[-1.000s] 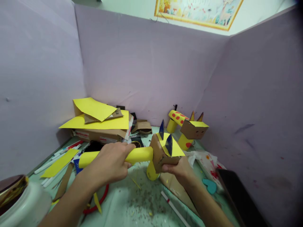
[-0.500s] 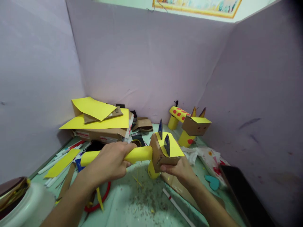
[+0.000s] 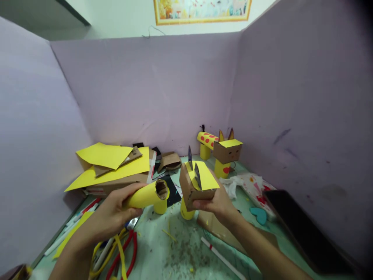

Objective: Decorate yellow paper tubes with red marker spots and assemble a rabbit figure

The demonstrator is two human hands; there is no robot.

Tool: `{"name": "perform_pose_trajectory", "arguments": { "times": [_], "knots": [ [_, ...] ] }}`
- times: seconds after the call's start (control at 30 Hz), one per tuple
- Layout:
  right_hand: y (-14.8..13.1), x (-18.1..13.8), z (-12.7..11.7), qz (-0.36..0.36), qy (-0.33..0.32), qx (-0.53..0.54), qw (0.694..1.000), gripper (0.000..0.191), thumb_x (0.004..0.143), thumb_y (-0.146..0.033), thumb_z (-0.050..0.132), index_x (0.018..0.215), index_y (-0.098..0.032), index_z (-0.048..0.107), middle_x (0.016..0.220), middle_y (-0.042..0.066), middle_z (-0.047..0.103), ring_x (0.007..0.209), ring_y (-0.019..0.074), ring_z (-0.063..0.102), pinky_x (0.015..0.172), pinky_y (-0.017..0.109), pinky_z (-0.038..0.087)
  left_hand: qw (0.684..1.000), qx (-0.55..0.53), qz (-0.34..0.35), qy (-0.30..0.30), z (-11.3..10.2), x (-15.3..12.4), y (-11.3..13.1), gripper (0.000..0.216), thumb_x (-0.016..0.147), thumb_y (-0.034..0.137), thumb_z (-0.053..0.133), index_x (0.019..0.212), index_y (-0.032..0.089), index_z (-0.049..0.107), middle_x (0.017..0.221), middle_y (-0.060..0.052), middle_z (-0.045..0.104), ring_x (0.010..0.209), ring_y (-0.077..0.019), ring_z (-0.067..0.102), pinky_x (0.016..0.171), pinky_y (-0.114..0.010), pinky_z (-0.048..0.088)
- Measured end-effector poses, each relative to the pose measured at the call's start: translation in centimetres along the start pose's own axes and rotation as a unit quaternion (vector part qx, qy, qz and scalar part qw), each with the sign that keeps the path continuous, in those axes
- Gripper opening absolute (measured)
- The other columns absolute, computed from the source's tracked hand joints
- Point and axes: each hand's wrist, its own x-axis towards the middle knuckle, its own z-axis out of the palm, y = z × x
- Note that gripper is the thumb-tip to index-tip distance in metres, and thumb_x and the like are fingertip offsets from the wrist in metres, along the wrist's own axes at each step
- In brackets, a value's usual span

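Note:
My left hand is closed around a yellow paper-covered tube, whose open end shows a rough brown cardboard lining. A small cardboard box head with a yellow top and two dark pointed ears is in my right hand, gripped from below and the right side. The tube and the box head are apart, with a gap between them. One short yellow tube shows under the tube's open end. Another short yellow tube stands below the box head, partly hidden by it.
A finished-looking cardboard animal with red spots stands at the back right. Yellow sheets lie on a box at left. Red-handled scissors, a white marker, a dark phone-like slab and a teal heart lie around.
The yellow tube has come away from the box head and swung left, its open end now facing me. The box head stays in my right hand. My view has tilted up.

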Motion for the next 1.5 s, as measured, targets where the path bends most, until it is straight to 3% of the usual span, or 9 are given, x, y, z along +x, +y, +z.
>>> {"name": "perform_pose_trajectory", "arguments": {
  "times": [0.17,0.3,0.4,0.5,0.77,1.0,1.17,1.37,1.5],
  "knots": [
    [-0.3,-0.2,0.9,0.045,-0.013,0.106,0.993,0.093,0.040,-0.024,0.082,0.123,-0.021,0.042,0.110,0.009,0.061,0.099,0.0288,0.058,0.087,0.041,0.047,0.999,-0.025,0.005,0.023,0.2,0.2,-0.1,0.050,0.070,0.021,0.064,0.119,0.030,0.059,0.132,-0.005,0.057,0.111,-0.0320,0.054,0.091,-0.042,0.043],
    [0.1,-0.5,1.6,0.068,-0.004,0.116,0.991,0.091,0.040,-0.023,0.081,0.123,-0.022,0.041,0.113,0.008,0.060,0.099,0.0279,0.058,0.085,0.039,0.047,0.984,-0.119,-0.037,0.125,0.6,0.5,-0.1,0.039,0.067,0.030,0.071,0.104,0.020,0.064,0.098,-0.006,0.071,0.093,-0.0287,0.062,0.080,-0.038,0.048],
    [0.7,-0.6,1.8,0.077,0.019,0.072,0.994,0.092,0.045,-0.025,0.080,0.128,-0.021,0.039,0.119,0.010,0.058,0.103,0.0291,0.056,0.088,0.042,0.044,0.911,-0.321,-0.062,0.250,0.7,0.8,-0.3,0.040,0.063,0.031,0.076,0.098,0.019,0.061,0.087,-0.003,0.072,0.076,-0.0223,0.066,0.067,-0.032,0.052],
    [1.1,-0.5,1.8,0.087,0.027,0.074,0.993,0.092,0.050,-0.029,0.078,0.131,-0.021,0.037,0.116,0.011,0.061,0.101,0.0292,0.058,0.087,0.043,0.045,0.849,-0.434,-0.055,0.297,0.4,1.0,-0.6,0.033,0.064,0.029,0.076,0.092,0.018,0.062,0.078,-0.001,0.072,0.068,-0.0173,0.065,0.062,-0.027,0.053],
    [1.5,-0.4,2.1,0.084,0.005,0.099,0.991,0.100,0.050,-0.031,0.080,0.137,-0.021,0.032,0.124,0.014,0.057,0.107,0.0319,0.057,0.090,0.047,0.045,0.893,-0.423,-0.007,0.155,1.0,0.5,-2.0,0.045,0.053,0.025,0.082,0.094,0.014,0.067,0.088,-0.010,0.073,0.081,-0.0256,0.066,0.067,-0.031,0.052],
    [2.2,-0.1,2.5,0.081,-0.001,0.117,0.990,0.102,0.052,-0.032,0.079,0.139,-0.023,0.027,0.141,0.016,0.039,0.123,0.0331,0.045,0.101,0.049,0.035,0.922,-0.379,0.033,0.068,1.4,0.4,-2.6,0.043,0.061,0.032,0.077,0.099,0.017,0.067,0.099,-0.009,0.071,0.090,-0.0253,0.063,0.074,-0.032,0.049],
    [2.8,-0.3,2.6,0.084,-0.001,0.103,0.991,0.104,0.052,-0.032,0.080,0.140,-0.024,0.024,0.144,0.016,0.035,0.131,0.0315,0.035,0.108,0.049,0.023,0.928,-0.367,0.045,0.046,1.2,0.4,-3.0,0.044,0.062,0.033,0.076,0.102,0.018,0.065,0.101,-0.009,0.069,0.094,-0.0273,0.061,0.076,-0.034,0.047],
    [3.8,-0.3,2.2,0.058,-0.025,0.068,0.996,0.102,0.057,-0.039,0.079,0.140,-0.022,0.022,0.144,0.017,0.035,0.132,0.0321,0.035,0.108,0.051,0.024,0.930,-0.363,0.047,0.032,1.3,0.4,-2.8,0.044,0.063,0.033,0.075,0.103,0.017,0.064,0.099,-0.010,0.069,0.095,-0.0283,0.060,0.074,-0.035,0.046],
    [2.8,-1.4,1.3,-0.044,0.085,0.001,0.995,0.088,0.064,-0.040,0.076,0.136,-0.024,0.029,0.142,0.016,0.035,0.131,0.0324,0.033,0.107,0.053,0.023,0.932,-0.362,0.030,0.015,1.8,-0.2,-2.5,0.045,0.061,0.036,0.074,0.101,0.017,0.065,0.098,-0.011,0.067,0.089,-0.0262,0.059,0.072,-0.034,0.045]
  ]
}}
